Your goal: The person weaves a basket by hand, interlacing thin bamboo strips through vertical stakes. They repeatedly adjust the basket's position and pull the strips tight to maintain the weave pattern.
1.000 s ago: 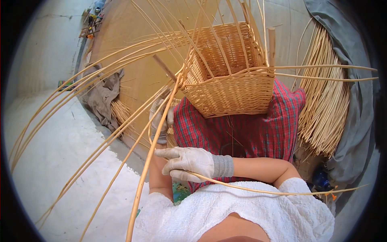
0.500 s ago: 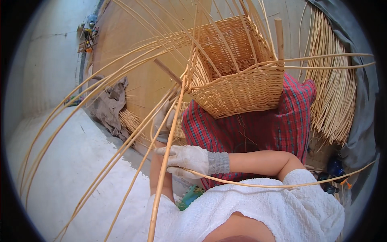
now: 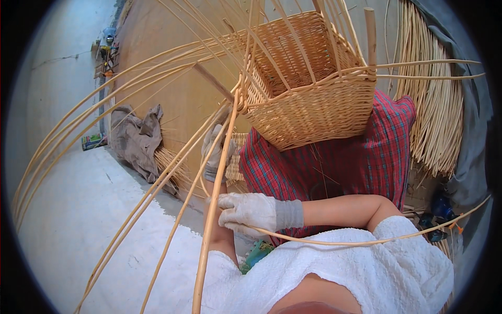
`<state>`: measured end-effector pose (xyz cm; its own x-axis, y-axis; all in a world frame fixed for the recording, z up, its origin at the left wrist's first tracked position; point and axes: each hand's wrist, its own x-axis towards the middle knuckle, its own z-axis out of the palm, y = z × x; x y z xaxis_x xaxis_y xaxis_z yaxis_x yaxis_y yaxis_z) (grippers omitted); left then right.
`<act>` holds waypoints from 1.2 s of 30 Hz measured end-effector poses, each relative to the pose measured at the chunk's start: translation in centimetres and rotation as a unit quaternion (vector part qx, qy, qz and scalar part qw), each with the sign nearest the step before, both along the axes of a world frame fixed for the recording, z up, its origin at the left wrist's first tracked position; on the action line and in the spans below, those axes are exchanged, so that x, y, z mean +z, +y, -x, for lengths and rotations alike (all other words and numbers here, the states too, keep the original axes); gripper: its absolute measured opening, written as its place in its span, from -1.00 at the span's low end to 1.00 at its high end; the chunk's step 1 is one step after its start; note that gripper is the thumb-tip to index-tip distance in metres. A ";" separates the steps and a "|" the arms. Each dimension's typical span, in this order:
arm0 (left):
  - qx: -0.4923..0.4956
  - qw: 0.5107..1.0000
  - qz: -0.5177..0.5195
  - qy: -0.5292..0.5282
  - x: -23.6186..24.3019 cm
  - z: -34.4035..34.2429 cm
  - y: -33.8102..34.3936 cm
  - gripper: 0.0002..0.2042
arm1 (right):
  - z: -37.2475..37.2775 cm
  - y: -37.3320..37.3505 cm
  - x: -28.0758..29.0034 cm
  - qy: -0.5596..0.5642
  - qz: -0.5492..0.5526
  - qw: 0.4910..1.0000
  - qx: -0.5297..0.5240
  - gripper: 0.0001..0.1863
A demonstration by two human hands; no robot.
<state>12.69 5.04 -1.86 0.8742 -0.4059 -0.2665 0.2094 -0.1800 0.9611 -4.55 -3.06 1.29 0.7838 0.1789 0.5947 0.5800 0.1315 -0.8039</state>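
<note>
A woven wicker basket (image 3: 314,112) rests tilted on my lap, its opening facing away and up. Pale rods stick out from its rim, and a thick rod (image 3: 216,204) runs from its left corner toward me. My right hand (image 3: 248,210), in a white glove, is closed on a thin willow rod (image 3: 324,242) that bends out to the right; its fingertips are beside the thick rod. Partly hidden behind the rods, my gloved left hand (image 3: 213,148) is up by the basket's left corner, and its fingers do not show clearly.
A large bundle of willow rods (image 3: 431,115) lies at the right beside a grey cloth (image 3: 470,141). Long rods (image 3: 130,78) arch out to the left. A brown cloth (image 3: 137,133) covers another bundle. Power tools (image 3: 436,217) lie at the lower right.
The basket has shifted slightly right in view. My right fingertips, before laid across the thick rod, have drawn back to its right side. The left hand shows a little more behind the rods.
</note>
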 end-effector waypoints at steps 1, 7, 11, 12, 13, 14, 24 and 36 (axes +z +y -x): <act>0.000 1.000 -0.002 -0.001 0.1 -0.1 0.0 -0.55 | 0.2 0.0 0.5 -0.004 0.003 1.000 -0.009 -0.89; 0.008 1.000 -0.002 0.000 -0.1 0.3 0.0 -0.55 | 0.4 0.3 -0.2 0.001 0.087 0.996 0.022 -0.87; 0.002 1.000 -0.002 0.002 0.0 0.1 0.1 -0.55 | -0.2 0.9 -0.7 0.021 0.097 0.994 0.037 -0.82; 0.010 1.000 -0.005 0.002 0.5 0.6 0.5 -0.55 | 0.0 1.3 -0.6 0.014 0.088 0.995 0.042 -0.82; 0.012 1.000 -0.008 0.004 0.9 0.9 0.9 -0.54 | -0.1 1.5 0.0 0.003 0.062 0.997 0.038 -0.81; 0.013 1.000 -0.011 0.005 1.2 1.2 1.1 -0.54 | -0.1 1.6 0.6 -0.007 0.036 0.999 0.034 -0.81; 0.006 0.999 -0.034 0.005 0.0 0.9 0.1 -0.53 | -0.1 -1.3 2.4 0.059 0.041 0.994 0.076 -0.71; -0.002 0.974 -0.130 -0.185 0.8 2.2 -4.3 -0.63 | 4.1 -16.6 5.3 0.108 -0.024 0.993 0.033 -0.85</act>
<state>10.52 0.70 -1.11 0.9283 -0.3707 -0.0279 -0.1440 -0.4277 0.8924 -8.65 -19.66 6.59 0.8814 0.2101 0.4232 0.3833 0.2056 -0.9004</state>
